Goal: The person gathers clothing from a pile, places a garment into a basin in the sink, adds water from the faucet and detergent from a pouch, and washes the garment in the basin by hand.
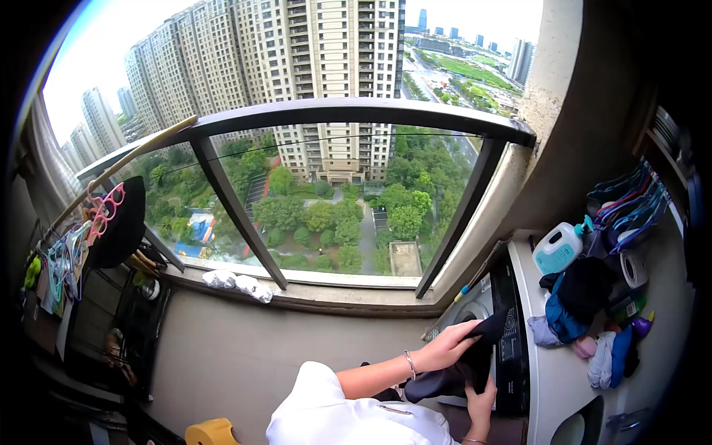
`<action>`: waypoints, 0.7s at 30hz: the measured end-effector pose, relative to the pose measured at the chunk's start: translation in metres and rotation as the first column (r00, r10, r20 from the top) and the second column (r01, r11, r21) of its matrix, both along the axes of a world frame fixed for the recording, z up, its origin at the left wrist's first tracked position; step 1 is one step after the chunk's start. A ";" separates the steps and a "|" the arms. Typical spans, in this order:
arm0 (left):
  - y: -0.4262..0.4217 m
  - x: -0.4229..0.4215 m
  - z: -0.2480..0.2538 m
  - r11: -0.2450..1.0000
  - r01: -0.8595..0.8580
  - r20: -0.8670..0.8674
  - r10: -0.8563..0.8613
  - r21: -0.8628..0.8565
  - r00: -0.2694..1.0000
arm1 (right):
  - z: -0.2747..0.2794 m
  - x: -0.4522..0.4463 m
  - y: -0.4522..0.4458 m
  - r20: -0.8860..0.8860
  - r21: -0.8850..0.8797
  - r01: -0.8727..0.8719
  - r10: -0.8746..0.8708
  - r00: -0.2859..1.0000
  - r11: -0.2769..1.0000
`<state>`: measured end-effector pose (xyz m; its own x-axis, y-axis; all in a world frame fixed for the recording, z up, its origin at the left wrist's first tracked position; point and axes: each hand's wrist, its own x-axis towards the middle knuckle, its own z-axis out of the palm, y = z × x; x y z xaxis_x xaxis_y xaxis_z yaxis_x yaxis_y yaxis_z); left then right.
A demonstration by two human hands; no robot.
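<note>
Both of my hands are on a dark cloth (pixel 476 361) in front of a washing machine (pixel 512 348) with a dark control panel. My left hand (pixel 447 347), with a silver bangle at the wrist, grips the upper part of the cloth. Lower down, my right hand (pixel 482 400) is closed on its lower edge. More dark fabric hangs to the left of my hands. The cloth hides part of the machine's front.
A counter (pixel 545 356) on the right bears a detergent bottle (pixel 558 248), piled clothes (pixel 586 293), hangers (pixel 630 200) and a sink (pixel 582 426). Ahead is a glass balcony railing (pixel 334 111). A yellow object (pixel 210 432) stands at the bottom; a rack is at left.
</note>
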<state>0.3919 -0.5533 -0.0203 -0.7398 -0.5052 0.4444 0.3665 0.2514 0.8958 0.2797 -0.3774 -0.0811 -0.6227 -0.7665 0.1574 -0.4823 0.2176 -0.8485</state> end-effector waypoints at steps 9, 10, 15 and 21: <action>-0.031 0.079 -0.029 0.830 -0.545 0.075 0.540 0.120 0.838 | -0.020 0.009 -0.045 0.129 -0.223 -0.215 0.247 0.960 0.951; -0.030 0.087 -0.029 0.792 -0.596 0.070 0.592 0.136 0.803 | -0.016 0.007 -0.051 0.136 -0.203 -0.245 0.275 0.952 0.948; -0.031 0.114 -0.038 0.741 -0.659 0.175 0.637 0.131 0.751 | 0.006 0.015 -0.080 0.162 0.019 -0.398 0.390 0.906 0.917; -0.023 0.109 -0.036 0.826 -0.561 0.143 0.550 0.054 0.823 | 0.004 0.050 -0.099 -0.251 -0.091 -0.258 0.228 0.941 0.962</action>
<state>0.5012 -0.5764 -0.0562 -0.3647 -0.8793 0.3063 0.0814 0.2976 0.9512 0.3295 -0.4767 -0.0771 -0.3533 -0.8558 0.3779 -0.6968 -0.0288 -0.7166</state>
